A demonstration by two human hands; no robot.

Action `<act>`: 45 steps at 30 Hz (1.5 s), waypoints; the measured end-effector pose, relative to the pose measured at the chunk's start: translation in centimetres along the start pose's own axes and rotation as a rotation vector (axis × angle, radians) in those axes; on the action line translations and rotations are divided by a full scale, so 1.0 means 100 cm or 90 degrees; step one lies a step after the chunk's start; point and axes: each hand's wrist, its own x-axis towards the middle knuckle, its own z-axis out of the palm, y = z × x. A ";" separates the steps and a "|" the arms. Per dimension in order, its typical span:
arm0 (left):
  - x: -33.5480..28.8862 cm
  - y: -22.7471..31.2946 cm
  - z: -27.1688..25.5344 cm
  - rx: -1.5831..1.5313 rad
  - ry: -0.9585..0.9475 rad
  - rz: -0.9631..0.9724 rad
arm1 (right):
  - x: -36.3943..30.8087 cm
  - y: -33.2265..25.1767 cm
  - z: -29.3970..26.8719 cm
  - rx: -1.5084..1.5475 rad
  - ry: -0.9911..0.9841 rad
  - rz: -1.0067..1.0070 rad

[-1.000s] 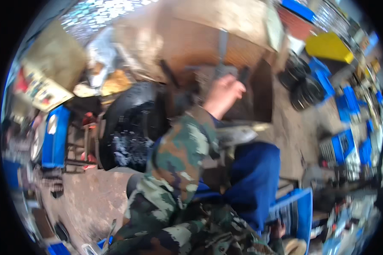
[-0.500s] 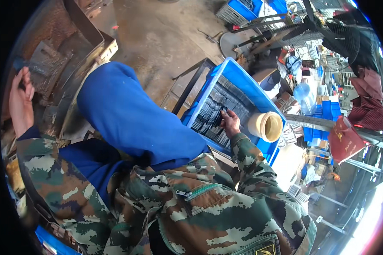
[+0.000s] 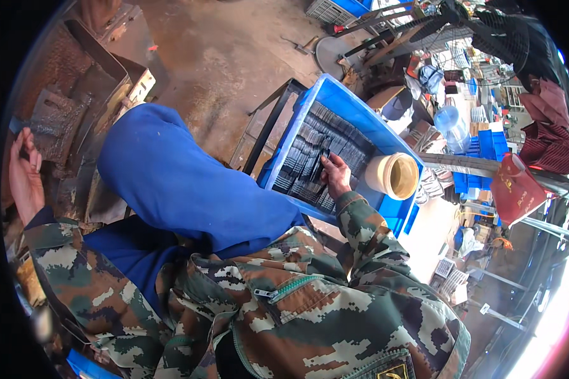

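My right hand reaches into a blue plastic crate at the centre right. Its thumb and fingers are pinched on a small dark metal piece, whose full shape is hidden. Under and around it, rows of similar flat dark metal pieces are packed closely in the crate. At the far left my left hand is palm up, its fingers loosely bent and apart with nothing seen in them. It is beside a rusty, wet-looking metal machine.
A cream plastic bucket sits in the crate's right end. The crate rests on a dark metal stand. Behind it are a large fan, a clear blue water jug and a red pennant. My blue-trousered knee lies between machine and crate.
The whole view has shifted slightly. My right hand has moved a little within the crate, still pinching at the metal pieces. My left hand stays by the machine, its fingers slightly more bent.
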 end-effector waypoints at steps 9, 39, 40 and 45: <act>0.010 -0.004 -0.018 -0.003 -0.044 -0.009 | -0.010 -0.015 0.008 0.062 -0.028 0.121; -0.020 0.030 -0.018 -0.091 0.016 0.016 | 0.011 -0.062 0.004 -0.157 0.023 -0.255; -0.022 0.040 -0.033 -0.083 0.039 0.024 | 0.001 -0.085 0.033 -0.141 -0.031 -0.316; -0.020 0.034 -0.061 -0.133 0.112 0.016 | -0.094 -0.219 0.188 -0.147 -0.250 -0.530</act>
